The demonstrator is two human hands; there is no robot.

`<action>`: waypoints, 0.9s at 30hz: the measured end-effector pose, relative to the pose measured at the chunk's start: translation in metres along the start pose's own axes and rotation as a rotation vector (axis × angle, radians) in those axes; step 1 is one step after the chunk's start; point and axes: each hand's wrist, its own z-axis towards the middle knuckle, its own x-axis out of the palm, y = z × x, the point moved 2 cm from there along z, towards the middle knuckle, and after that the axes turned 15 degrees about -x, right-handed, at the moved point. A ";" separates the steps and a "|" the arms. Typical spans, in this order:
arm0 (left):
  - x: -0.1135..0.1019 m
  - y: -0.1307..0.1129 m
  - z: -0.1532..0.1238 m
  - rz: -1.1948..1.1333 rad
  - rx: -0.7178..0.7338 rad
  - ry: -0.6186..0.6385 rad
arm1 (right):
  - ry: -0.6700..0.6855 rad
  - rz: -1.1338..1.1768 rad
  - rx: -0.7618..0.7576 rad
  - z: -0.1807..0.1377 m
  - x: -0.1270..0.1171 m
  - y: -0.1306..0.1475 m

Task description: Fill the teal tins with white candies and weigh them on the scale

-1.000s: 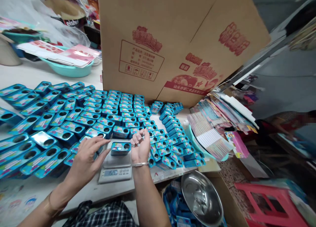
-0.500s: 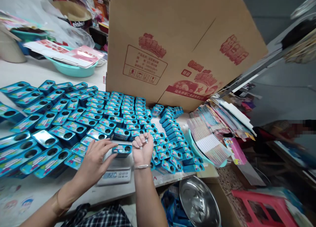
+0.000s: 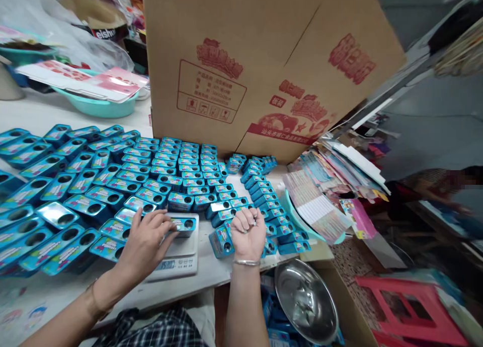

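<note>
A blue tin point(image 3: 186, 224) with a round dark opening lies on the pan of a white digital scale point(image 3: 184, 264), whose display is lit. My left hand point(image 3: 149, 236) is at the tin's left end, thumb and fingertips closed about it; the fingers cover that end. Palm up, my right hand point(image 3: 248, 233) is over the tins on the right of the scale. Its fingers are curled in, with small pale bits at the fingertips that I cannot make out. Beside it stands another blue tin point(image 3: 221, 242). Many similar tins point(image 3: 86, 204) stand in rows across the table.
A large printed cardboard carton point(image 3: 226, 29) stands behind the tins. Turquoise basins with card and paper sheets point(image 3: 317, 206) are at left and right. Below the table edge, a steel bowl point(image 3: 307, 301) rests over a carton of blue packs. A red stool point(image 3: 411, 306) is at right.
My right hand has moved right, away from the scale, still curled. My left hand has closed in on the left end of the tin on the scale. The camera view has shifted slightly.
</note>
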 end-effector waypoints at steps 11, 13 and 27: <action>-0.001 -0.006 0.025 -0.258 0.087 0.034 | 0.015 0.110 0.023 0.003 -0.015 0.012; -0.010 0.004 0.027 -0.271 0.040 0.004 | 0.011 0.119 0.004 0.004 -0.019 0.019; -0.030 0.017 0.032 -0.095 0.017 0.051 | 0.033 0.102 -0.053 0.002 -0.026 0.047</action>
